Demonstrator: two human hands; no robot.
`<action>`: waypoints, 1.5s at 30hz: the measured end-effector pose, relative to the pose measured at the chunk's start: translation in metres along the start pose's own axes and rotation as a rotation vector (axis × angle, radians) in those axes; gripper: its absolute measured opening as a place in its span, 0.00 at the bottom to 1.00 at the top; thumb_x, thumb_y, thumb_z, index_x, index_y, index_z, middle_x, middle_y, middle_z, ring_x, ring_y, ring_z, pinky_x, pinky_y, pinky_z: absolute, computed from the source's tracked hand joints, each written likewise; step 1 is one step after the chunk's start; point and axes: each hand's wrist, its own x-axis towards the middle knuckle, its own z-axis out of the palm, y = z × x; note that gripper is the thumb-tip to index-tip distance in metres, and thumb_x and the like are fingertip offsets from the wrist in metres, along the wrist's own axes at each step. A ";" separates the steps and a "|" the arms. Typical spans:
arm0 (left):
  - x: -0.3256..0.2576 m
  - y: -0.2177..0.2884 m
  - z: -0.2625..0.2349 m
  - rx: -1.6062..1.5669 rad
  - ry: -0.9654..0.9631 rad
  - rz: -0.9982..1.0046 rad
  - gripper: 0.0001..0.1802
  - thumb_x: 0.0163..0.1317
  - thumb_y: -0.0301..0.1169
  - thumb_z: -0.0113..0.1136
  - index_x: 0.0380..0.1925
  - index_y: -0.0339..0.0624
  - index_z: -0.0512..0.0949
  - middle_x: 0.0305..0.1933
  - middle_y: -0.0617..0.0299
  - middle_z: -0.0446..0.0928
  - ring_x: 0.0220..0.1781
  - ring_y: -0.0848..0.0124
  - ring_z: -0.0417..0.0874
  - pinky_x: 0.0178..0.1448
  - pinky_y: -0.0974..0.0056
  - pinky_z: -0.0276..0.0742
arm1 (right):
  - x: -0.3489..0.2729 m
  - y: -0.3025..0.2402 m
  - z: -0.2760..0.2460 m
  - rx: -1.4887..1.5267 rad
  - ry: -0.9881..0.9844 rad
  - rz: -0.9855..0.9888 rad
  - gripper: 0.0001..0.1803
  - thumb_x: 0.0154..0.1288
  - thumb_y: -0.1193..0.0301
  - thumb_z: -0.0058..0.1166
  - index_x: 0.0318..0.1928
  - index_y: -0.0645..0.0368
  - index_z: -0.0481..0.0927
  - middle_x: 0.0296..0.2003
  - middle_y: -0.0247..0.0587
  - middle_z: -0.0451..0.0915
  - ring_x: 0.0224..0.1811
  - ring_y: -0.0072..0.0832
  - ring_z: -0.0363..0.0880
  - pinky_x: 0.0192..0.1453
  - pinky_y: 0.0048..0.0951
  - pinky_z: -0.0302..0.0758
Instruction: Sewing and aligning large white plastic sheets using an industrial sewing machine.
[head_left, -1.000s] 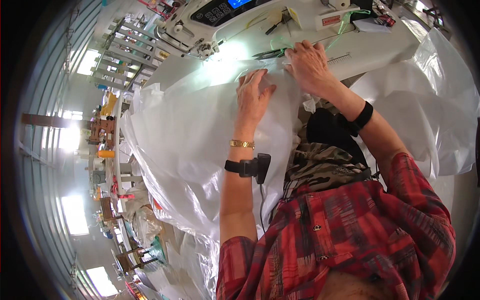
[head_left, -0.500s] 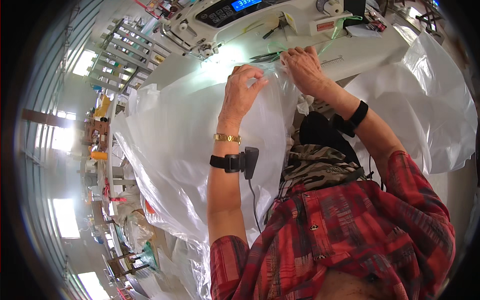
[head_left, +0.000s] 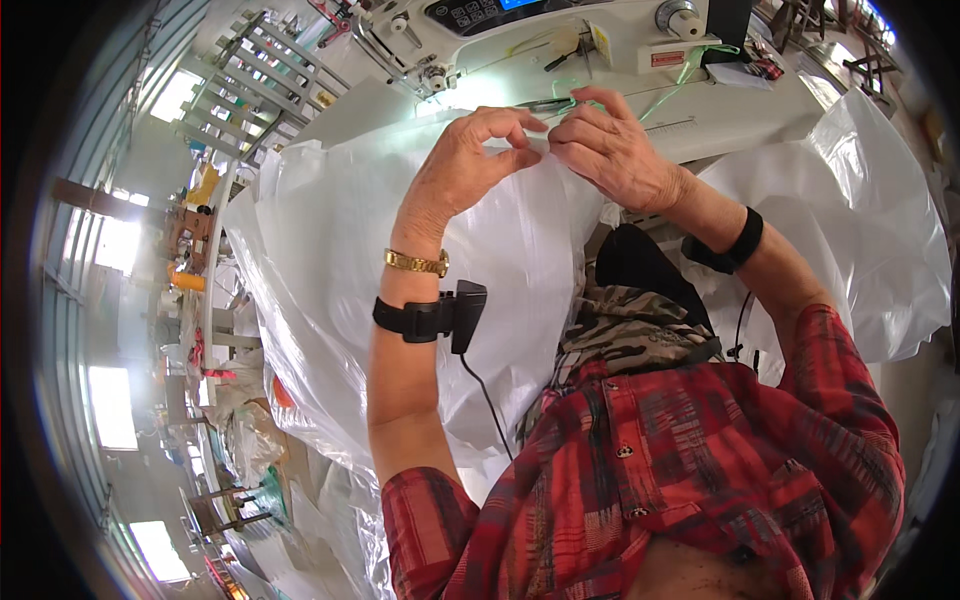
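Note:
A large translucent white plastic sheet [head_left: 505, 260] spreads over the table's front and hangs down at the left of my lap. My left hand [head_left: 470, 160] is closed in a pinch, with thumb and forefinger meeting at the sheet's upper edge. Close beside it, the fingers of my right hand [head_left: 615, 155] are pressed together on the same edge, its forefinger raised. Fingertips nearly touch, and the bit of plastic between them is mostly hidden. Just behind them lie dark thread snips [head_left: 545, 104], partly covered.
A white sewing machine [head_left: 620, 22] stands beyond my hands, its needle area [head_left: 455, 98] brightly lit at left. Green cord [head_left: 685, 78] lies on the machine bed at right. More plastic sheeting [head_left: 860, 230] bulges up at the right. A slatted rack [head_left: 265, 85] is far left.
My left hand has come lower and its forearm swung left. My right hand has turned, lifting its forefinger, and the hands are closer together. The view has shifted slightly.

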 end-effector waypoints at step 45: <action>-0.022 0.046 -0.034 0.110 0.076 -0.010 0.11 0.62 0.33 0.62 0.35 0.34 0.78 0.29 0.58 0.80 0.30 0.71 0.76 0.39 0.66 0.73 | 0.041 -0.079 -0.018 0.859 0.258 0.872 0.16 0.67 0.64 0.58 0.33 0.67 0.76 0.20 0.43 0.74 0.21 0.24 0.69 0.26 0.33 0.67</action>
